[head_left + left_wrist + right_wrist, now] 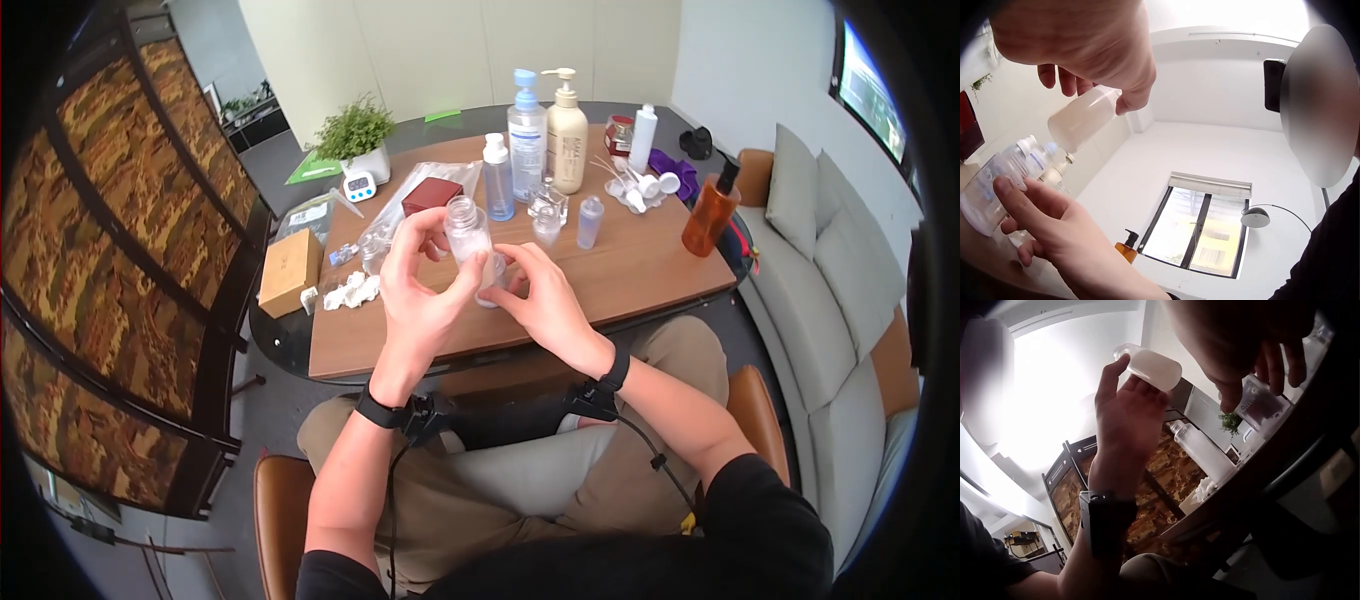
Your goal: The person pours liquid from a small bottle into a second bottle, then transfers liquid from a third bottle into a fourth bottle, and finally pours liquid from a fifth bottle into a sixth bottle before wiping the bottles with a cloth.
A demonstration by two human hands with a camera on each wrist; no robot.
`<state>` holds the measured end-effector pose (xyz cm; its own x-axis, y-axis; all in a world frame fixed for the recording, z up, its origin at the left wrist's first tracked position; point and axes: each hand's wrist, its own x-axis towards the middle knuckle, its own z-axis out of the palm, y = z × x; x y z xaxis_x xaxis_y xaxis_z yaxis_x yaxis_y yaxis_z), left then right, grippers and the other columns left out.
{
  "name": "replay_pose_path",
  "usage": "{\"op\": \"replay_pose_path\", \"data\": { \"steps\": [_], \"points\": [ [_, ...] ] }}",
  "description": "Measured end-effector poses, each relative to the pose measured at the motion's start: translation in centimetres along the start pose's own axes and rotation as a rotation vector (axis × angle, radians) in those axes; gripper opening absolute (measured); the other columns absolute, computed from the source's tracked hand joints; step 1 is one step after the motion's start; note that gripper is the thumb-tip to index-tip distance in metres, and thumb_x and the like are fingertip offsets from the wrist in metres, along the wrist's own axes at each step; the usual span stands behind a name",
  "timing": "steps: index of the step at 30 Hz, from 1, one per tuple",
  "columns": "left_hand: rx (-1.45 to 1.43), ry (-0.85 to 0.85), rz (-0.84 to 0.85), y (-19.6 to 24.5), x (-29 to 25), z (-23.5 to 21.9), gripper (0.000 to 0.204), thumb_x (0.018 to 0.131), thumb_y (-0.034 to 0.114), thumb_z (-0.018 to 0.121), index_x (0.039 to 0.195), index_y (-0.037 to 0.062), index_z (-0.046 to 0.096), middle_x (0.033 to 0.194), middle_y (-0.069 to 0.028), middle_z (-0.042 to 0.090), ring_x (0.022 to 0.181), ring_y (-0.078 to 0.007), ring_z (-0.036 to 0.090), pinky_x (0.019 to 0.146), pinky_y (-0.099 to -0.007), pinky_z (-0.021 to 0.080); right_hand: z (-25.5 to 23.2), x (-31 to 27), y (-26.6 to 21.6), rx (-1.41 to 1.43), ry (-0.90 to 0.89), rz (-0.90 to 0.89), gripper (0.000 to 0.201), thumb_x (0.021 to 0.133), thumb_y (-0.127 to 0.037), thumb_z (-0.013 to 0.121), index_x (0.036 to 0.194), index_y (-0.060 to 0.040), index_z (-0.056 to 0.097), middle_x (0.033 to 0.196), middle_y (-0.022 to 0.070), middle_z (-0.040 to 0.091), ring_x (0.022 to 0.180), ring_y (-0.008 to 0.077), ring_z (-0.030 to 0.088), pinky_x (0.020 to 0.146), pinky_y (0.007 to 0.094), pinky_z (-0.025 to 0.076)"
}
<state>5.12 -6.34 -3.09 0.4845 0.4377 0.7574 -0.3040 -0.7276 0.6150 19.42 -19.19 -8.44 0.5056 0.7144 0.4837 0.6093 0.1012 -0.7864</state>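
Note:
My left hand (425,275) holds a clear bottle (468,232) with whitish liquid, above the near part of the table. Its threaded neck shows without a cap in the head view. The left wrist view shows this bottle (1080,120) tilted between thumb and fingers. Lower and to the right, my right hand (550,300) grips a clear container with its fingertips, mostly hidden in the head view. Printing shows on that container (1261,407) in the right wrist view. Behind it on the table stands another clear, open-necked bottle (1202,450).
Behind the hands stand a blue spray bottle (498,180), a tall blue pump bottle (527,145) and a cream pump bottle (567,145). Small bottles (590,222) stand nearer. An amber pump bottle (708,220) is right; crumpled white tissue (352,291) and a cardboard box (291,272) lie left.

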Motion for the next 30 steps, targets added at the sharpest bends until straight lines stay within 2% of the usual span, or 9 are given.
{"op": "replay_pose_path", "data": {
  "steps": [4,6,9,18,20,22,24,26,30],
  "points": [
    [-0.023,-0.040,0.001,0.2,-0.6,0.8,0.053,0.091,0.005,0.089,0.138,-0.0017,0.067,0.118,-0.0013,0.066,0.098,-0.0107,0.055,0.089,-0.0278,0.049,-1.5,-1.2,-1.6,-0.055,0.115,-0.106,0.043,0.098,-0.017,0.086,0.134,0.0009,0.070,0.118,0.0092,0.070,0.080,0.0196,0.071,0.073,0.0370,0.058],
    [-0.041,-0.030,-0.053,0.6,-0.9,1.5,0.050,0.086,0.010,0.091,0.131,0.0021,0.071,0.106,-0.0019,0.065,0.094,-0.0135,0.057,0.083,-0.0305,0.049,-2.6,-1.6,-2.2,0.052,0.133,-0.178,0.039,0.102,-0.017,0.081,0.135,0.0012,0.069,0.119,0.0082,0.068,0.076,0.0166,0.067,0.066,0.0330,0.054],
    [-0.067,-0.069,-0.076,0.7,-1.5,2.6,0.051,0.086,0.010,0.091,0.132,0.0022,0.071,0.105,-0.0013,0.064,0.094,-0.0129,0.056,0.082,-0.0298,0.048,-4.1,-2.3,-2.6,0.208,0.102,-0.226,0.038,0.103,-0.019,0.081,0.133,0.0005,0.070,0.117,0.0059,0.066,0.079,0.0129,0.062,0.061,0.0291,0.048],
    [-0.025,-0.178,-0.137,0.6,-1.8,6.5,0.042,0.087,0.006,0.087,0.128,0.0033,0.074,0.105,-0.0032,0.069,0.090,-0.0147,0.060,0.077,-0.0310,0.050,-5.6,-1.8,-0.5,0.345,0.196,-0.102,0.038,0.092,-0.019,0.090,0.120,-0.0004,0.073,0.108,0.0032,0.067,0.088,0.0129,0.058,0.067,0.0309,0.049],
    [-0.043,-0.214,-0.210,0.7,-1.4,7.1,0.054,0.086,0.009,0.089,0.137,0.0045,0.070,0.112,-0.0044,0.070,0.093,-0.0166,0.061,0.081,-0.0325,0.051,-6.6,-1.5,0.0,0.344,0.209,-0.099,0.037,0.090,-0.019,0.091,0.117,0.0001,0.074,0.106,0.0039,0.068,0.088,0.0141,0.059,0.070,0.0325,0.051],
    [0.101,-0.305,-0.094,1.4,-0.9,7.6,0.068,0.087,0.015,0.092,0.147,0.0047,0.062,0.125,-0.0043,0.070,0.104,-0.0147,0.064,0.088,-0.0306,0.052,-8.1,-1.0,-0.1,0.201,0.214,-0.092,0.034,0.089,-0.019,0.092,0.110,0.0012,0.075,0.100,0.0066,0.071,0.085,0.0161,0.061,0.075,0.0348,0.053],
    [0.196,-0.364,-0.046,1.3,-0.1,7.6,0.074,0.084,0.019,0.093,0.149,0.0059,0.059,0.132,-0.0080,0.066,0.114,-0.0202,0.063,0.094,-0.0341,0.051,-9.8,-0.1,0.3,0.105,0.210,-0.110,0.034,0.087,-0.020,0.093,0.106,0.0023,0.075,0.090,0.0088,0.071,0.076,0.0181,0.064,0.072,0.0376,0.055],
    [0.312,-0.233,0.113,1.4,0.6,7.7,0.069,0.087,0.017,0.089,0.148,0.0050,0.060,0.135,-0.0100,0.064,0.122,-0.0236,0.060,0.103,-0.0385,0.051,-11.0,0.6,1.3,0.072,0.219,-0.089,0.038,0.087,-0.026,0.093,0.102,0.0025,0.074,0.085,0.0096,0.071,0.070,0.0223,0.067,0.069,0.0402,0.056],
    [0.540,-0.132,0.092,0.0,1.4,7.9,0.062,0.091,0.020,0.089,0.145,0.0034,0.062,0.134,-0.0144,0.068,0.129,-0.0302,0.061,0.115,-0.0453,0.046,-13.2,0.7,2.0,-0.087,0.179,0.008,0.042,0.086,-0.034,0.091,0.099,0.0028,0.075,0.084,0.0136,0.075,0.071,0.0293,0.074,0.072,0.0424,0.058]
  ]
}}
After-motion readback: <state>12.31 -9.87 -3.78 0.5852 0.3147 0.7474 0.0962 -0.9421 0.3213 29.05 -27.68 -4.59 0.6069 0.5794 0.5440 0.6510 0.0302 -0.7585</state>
